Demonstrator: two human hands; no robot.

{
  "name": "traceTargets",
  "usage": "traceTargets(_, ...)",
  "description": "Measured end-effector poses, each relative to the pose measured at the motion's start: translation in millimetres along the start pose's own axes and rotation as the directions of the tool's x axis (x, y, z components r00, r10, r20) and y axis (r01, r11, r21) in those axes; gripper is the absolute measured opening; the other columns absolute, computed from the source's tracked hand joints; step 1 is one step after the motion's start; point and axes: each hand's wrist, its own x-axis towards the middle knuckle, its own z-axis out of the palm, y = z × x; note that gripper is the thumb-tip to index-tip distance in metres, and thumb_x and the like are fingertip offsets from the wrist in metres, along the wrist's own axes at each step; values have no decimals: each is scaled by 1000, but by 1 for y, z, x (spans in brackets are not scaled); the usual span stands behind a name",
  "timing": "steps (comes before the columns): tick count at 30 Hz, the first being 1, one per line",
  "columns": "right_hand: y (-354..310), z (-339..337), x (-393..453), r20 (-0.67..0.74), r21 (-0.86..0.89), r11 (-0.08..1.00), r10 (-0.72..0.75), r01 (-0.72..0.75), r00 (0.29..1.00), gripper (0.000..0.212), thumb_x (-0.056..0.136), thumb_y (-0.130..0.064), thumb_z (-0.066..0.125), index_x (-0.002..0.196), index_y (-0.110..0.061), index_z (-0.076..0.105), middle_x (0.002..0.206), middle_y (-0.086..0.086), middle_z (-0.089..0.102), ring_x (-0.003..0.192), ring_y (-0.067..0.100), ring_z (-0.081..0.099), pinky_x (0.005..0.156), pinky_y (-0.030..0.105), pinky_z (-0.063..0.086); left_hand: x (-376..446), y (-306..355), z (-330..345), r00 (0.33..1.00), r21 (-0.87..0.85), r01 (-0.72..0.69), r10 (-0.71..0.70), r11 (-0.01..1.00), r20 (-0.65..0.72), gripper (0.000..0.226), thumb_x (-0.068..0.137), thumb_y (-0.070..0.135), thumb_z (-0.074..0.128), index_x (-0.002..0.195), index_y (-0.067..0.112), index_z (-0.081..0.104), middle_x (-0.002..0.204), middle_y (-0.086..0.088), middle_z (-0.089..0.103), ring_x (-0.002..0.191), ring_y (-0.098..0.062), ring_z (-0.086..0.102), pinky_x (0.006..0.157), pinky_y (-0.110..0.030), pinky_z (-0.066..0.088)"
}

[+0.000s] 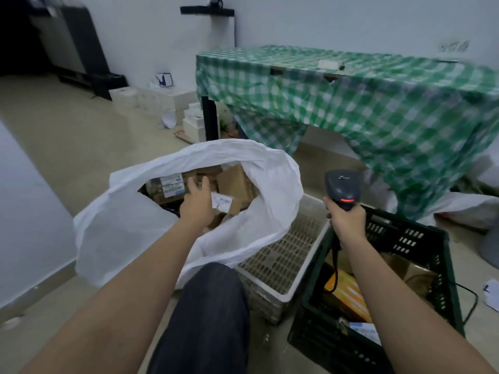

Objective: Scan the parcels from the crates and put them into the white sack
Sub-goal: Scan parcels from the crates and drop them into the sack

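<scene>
The white sack [129,228] stands open on the floor in front of me, with several brown cardboard parcels [235,182] and labelled boxes [170,186] inside. My left hand [198,202] hovers over the sack's mouth, fingers spread, holding nothing. Over to the right, my right hand [347,221] grips a dark handheld barcode scanner [341,188] whose red light glows; its cable drops into the dark green crate [410,238]. That crate holds an orange-yellow parcel [347,292] and a labelled parcel [364,332]. A white crate [283,265] sits between sack and green crate.
A table under a green checked cloth [364,103] stands behind the crates. White boxes [162,101] are stacked along the far wall. My knee in dark trousers [213,306] is in front of the sack. A black cable [469,300] and a paper scrap [491,292] lie at right.
</scene>
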Motion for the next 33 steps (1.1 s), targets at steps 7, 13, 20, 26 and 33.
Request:
traceTargets(7, 33, -45, 8, 52, -107, 989, 108, -102, 993, 25, 83, -19, 75, 103, -6, 66, 81, 9, 67, 64, 18, 61, 68, 37, 48, -17, 61, 28, 912, -314, -409, 396, 857, -107, 41, 92, 24, 61, 131, 13, 51, 137, -5, 45, 123, -23, 47, 96, -33, 43)
traceTargets(13, 67, -111, 16, -50, -142, 978, 148, -153, 988, 16, 86, -13, 72, 97, -10, 62, 71, 2, 61, 54, 9, 55, 54, 26, 43, -50, 154, 83, 794, -445, -556, 607, 703, -33, 31, 94, 22, 58, 125, 15, 57, 122, -3, 55, 108, -15, 54, 86, -22, 42)
traceTargets(20, 118, -171, 59, -155, -221, 944, 215, -246, 964, 21, 78, -21, 79, 95, -17, 68, 86, 5, 71, 82, 24, 67, 77, 40, 54, -45, 227, 200, 752, -482, -405, 583, 777, 308, 37, 92, 27, 62, 127, 15, 55, 127, -4, 56, 114, -18, 55, 94, -32, 47)
traceTargets(26, 138, -209, 126, -238, -211, 937, 227, -279, 944, 12, 81, -16, 77, 79, -14, 65, 65, 2, 63, 53, 10, 59, 58, 27, 50, -19, 289, 291, 704, -467, -302, 525, 831, 479, 46, 92, 35, 62, 133, 17, 49, 131, -2, 57, 119, -18, 53, 92, -30, 45)
traceTargets(33, 159, -248, 180, -319, -192, 938, 219, -289, 922, 12, 84, -18, 73, 80, -14, 62, 67, -3, 59, 52, 3, 57, 49, 16, 45, -1, 372, 369, 614, -535, -296, 586, 792, 529, 45, 91, 32, 64, 132, 18, 51, 133, -2, 52, 121, -19, 51, 89, -28, 44)
